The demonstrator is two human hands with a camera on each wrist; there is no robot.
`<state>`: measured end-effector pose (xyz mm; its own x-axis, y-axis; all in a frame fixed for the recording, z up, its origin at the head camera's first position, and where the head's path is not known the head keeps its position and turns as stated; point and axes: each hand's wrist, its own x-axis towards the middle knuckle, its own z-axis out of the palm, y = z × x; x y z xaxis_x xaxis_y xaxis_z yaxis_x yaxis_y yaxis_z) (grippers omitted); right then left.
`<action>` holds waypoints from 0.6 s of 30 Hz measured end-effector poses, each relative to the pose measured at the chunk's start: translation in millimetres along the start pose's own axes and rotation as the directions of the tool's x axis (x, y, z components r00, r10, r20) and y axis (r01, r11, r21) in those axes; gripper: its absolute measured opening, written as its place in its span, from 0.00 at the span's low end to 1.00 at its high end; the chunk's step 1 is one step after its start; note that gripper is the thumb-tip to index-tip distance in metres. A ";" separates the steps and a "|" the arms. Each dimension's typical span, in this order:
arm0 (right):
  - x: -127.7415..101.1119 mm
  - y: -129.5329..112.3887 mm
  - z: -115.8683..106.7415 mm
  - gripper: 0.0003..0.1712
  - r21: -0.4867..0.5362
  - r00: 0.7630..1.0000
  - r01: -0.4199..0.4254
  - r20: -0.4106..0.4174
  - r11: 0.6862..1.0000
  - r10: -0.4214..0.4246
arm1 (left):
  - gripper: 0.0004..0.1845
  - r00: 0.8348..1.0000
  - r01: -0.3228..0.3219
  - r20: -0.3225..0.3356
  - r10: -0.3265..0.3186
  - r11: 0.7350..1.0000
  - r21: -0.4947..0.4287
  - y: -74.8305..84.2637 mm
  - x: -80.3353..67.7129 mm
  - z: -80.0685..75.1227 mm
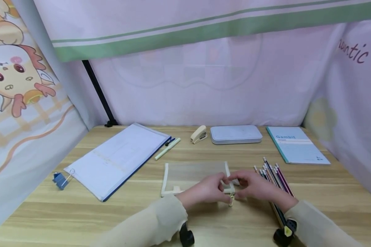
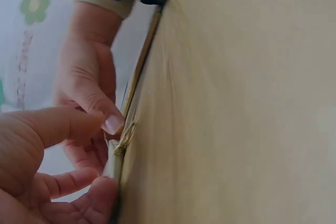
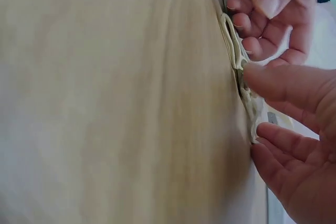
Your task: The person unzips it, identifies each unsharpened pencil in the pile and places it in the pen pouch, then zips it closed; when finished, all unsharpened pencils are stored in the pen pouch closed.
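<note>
A translucent zip pouch (image 1: 194, 175) with white edging lies flat on the table before me. Both hands meet at its near right corner, where a gold-coloured zip pull (image 1: 231, 199) hangs. My left hand (image 1: 208, 188) holds the zipped edge with curled fingers. From the other side my right hand (image 1: 254, 185) pinches the corner, its thumb (image 3: 262, 80) at the zip end and its fingertips (image 3: 262, 145) farther along the rim. In the left wrist view, the zip pull (image 2: 125, 139) shows just below the right thumb (image 2: 113, 121). Fingers hide part of the corner.
Several pencils (image 1: 278, 178) lie under my right forearm. Leftward are a clipboard with paper (image 1: 120, 157), a blue binder clip (image 1: 60, 180) and a pale green pen (image 1: 167, 149). A stapler (image 1: 199, 134), a white case (image 1: 236, 133) and a notebook (image 1: 298, 145) line the back.
</note>
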<state>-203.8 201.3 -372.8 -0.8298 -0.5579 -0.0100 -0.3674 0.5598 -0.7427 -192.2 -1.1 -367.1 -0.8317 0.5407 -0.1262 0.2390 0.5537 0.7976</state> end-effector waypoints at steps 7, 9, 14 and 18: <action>-0.1 -1.2 5.7 0.25 -0.048 0.995 -0.059 -0.079 0.997 0.055 | 0.19 0.999 0.005 -0.033 -0.007 0.998 -0.059 -9.5 3.4 3.1; 0.3 -1.7 6.9 0.24 -0.058 0.994 -0.065 -0.094 0.996 0.059 | 0.16 1.000 0.010 -0.029 -0.013 0.997 -0.073 -11.3 5.1 3.0; 1.4 -1.5 10.6 0.22 -0.076 0.993 -0.032 -0.118 0.997 0.023 | 0.14 1.000 0.028 -0.006 -0.028 0.994 -0.109 -15.1 7.7 -0.3; 1.7 -2.4 13.9 0.21 -0.066 0.990 -0.037 -0.142 0.997 0.027 | 0.12 1.000 0.022 -0.004 -0.023 0.996 -0.091 -16.5 9.1 -1.4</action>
<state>-198.5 190.5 -380.4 -0.8907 -0.4499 0.0648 -0.3635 0.6195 -0.6958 -204.4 -6.2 -380.6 -0.8388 0.5256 -0.1420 0.1736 0.5055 0.8452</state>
